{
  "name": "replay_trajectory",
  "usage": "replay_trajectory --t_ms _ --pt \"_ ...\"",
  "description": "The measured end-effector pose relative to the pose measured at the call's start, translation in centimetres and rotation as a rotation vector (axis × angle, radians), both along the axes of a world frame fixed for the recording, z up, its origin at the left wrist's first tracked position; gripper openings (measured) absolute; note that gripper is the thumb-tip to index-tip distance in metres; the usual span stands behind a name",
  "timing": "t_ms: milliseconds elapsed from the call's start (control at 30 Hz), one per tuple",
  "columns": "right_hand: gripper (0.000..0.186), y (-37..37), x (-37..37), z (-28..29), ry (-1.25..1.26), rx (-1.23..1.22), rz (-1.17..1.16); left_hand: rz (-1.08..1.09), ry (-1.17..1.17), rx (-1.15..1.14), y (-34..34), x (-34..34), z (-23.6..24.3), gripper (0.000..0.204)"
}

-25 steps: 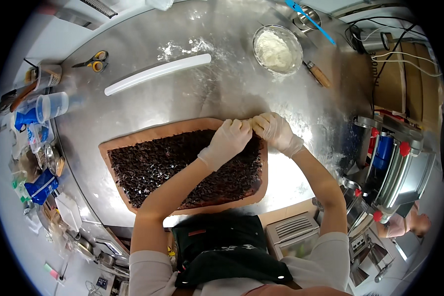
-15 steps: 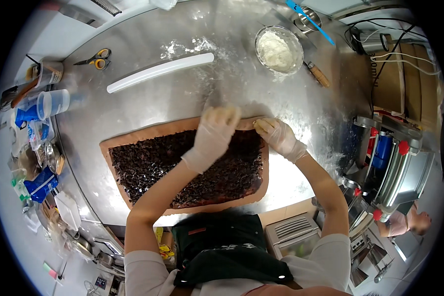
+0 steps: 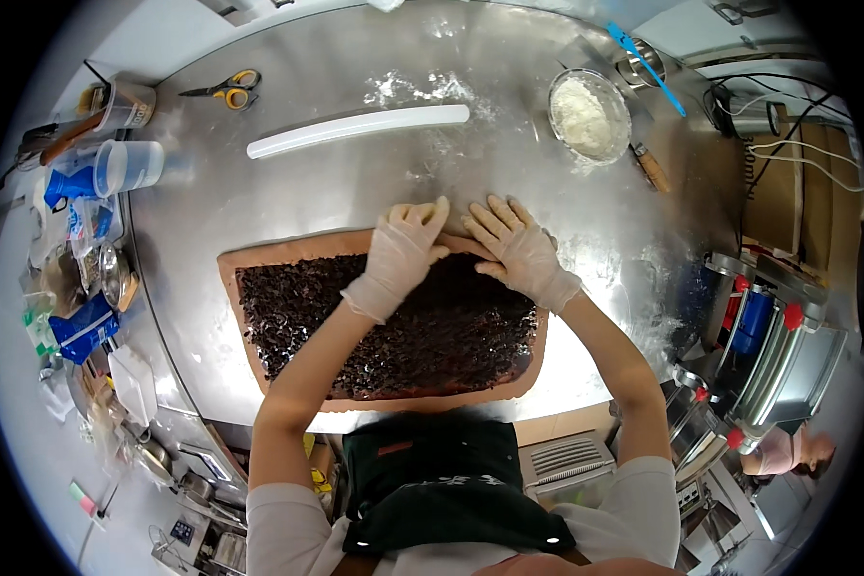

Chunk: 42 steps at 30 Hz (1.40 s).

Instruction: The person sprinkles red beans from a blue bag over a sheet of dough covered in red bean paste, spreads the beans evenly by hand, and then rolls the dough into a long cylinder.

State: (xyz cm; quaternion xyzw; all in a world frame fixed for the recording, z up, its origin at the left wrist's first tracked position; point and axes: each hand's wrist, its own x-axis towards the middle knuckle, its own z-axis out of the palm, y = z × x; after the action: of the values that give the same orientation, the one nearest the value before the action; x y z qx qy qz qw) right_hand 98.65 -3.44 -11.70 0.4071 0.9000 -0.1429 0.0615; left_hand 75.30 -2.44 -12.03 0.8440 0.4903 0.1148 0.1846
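Observation:
A brown dough sheet (image 3: pixel 298 248) lies flat on the steel table, spread with a dark, glossy chopped filling (image 3: pixel 317 326) that stops short of the edges. Both hands wear thin clear gloves and are at the sheet's far edge, right of its middle. My left hand (image 3: pixel 400 254) has bent fingers over that edge, thumb and forefinger apart. Beside it, my right hand (image 3: pixel 520 252) is spread, fingers stretched past the edge and thumb over the dough. Between the hands the edge looks slightly raised or folded. The dough under the palms is hidden.
Beyond the sheet lies a white plastic strip (image 3: pixel 360 132), with scissors (image 3: pixel 230 91) to its left. A bowl of flour (image 3: pixel 588 117), a wooden-handled tool (image 3: pixel 651 168) and a blue spatula (image 3: pixel 646 69) are far right. A metal roller machine (image 3: pixel 773 336) stands right; plastic jugs (image 3: pixel 130 167) stand left.
My right hand has gone from closed at the sheet's far edge to spread fingers, and moved left toward my left hand. The left hand's fingers have loosened. The whole view has shifted slightly.

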Motion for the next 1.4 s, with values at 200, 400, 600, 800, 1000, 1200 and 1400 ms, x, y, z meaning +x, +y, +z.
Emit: replay_trajectory --t_ms 200,400,600,800,1000,1200,1400 --pt "0.073 0.5 -2.0 -0.1 0.023 -0.051 0.012 -0.143 -0.057 0.023 0.1 -2.3 -1.2 0.058" --pt "0.071 0.8 -3.4 -0.3 0.062 -0.052 0.044 -0.165 -0.046 -0.05 0.4 -2.7 0.7 0.059" --pt "0.072 1.2 -5.4 0.0 0.127 -0.047 0.045 -0.092 -0.006 -0.077 0.9 -6.7 -0.3 0.056" --pt "0.069 1.1 -7.8 -0.7 0.139 -0.046 0.061 -0.185 0.06 0.01 -0.3 -7.0 -0.6 0.047" --pt "0.069 1.2 -8.5 -0.4 0.095 -0.06 0.066 -0.041 0.034 0.021 0.3 -10.4 0.0 0.048" --pt "0.069 1.5 -10.9 -0.6 0.104 -0.08 0.058 -0.138 0.015 0.109 -0.6 -11.1 -0.9 0.055" --pt "0.068 1.7 -12.1 -1.0 0.135 -0.057 0.051 -0.073 0.068 -0.081 0.8 -13.7 0.3 0.056"
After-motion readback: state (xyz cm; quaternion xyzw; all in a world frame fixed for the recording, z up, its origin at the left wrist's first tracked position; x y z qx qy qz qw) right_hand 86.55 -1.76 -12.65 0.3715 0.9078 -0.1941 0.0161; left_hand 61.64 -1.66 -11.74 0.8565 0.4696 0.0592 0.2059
